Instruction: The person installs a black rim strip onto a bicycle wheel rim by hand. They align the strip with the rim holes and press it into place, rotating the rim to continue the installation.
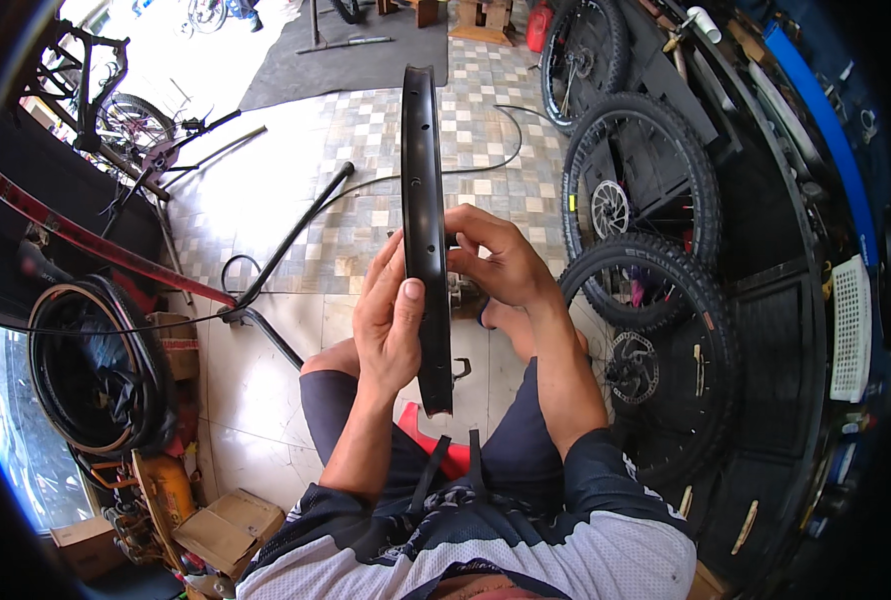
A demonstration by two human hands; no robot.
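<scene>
A black bicycle wheel rim (421, 190) stands upright in front of me, seen edge-on, its hollow channel with a row of small holes facing me. My left hand (388, 325) grips its left side, the thumb lying over the edge of the channel and the fingers stretched along the side wall. On the other side, my right hand (501, 258) has its fingers curled and brought together against the rim. Whatever its fingertips pinch is hidden behind the rim. Below that hand a metal part (466, 298) shows partly, too covered to name.
Wheels with knobby tyres (646, 190) and disc rotors lean along the right. A black stand tube (301, 230) and a red bar (96, 235) cross the left side. Rims and tyres (91, 360) and a cardboard box (228, 530) sit at lower left. A cable (386, 178) lies on the tiles.
</scene>
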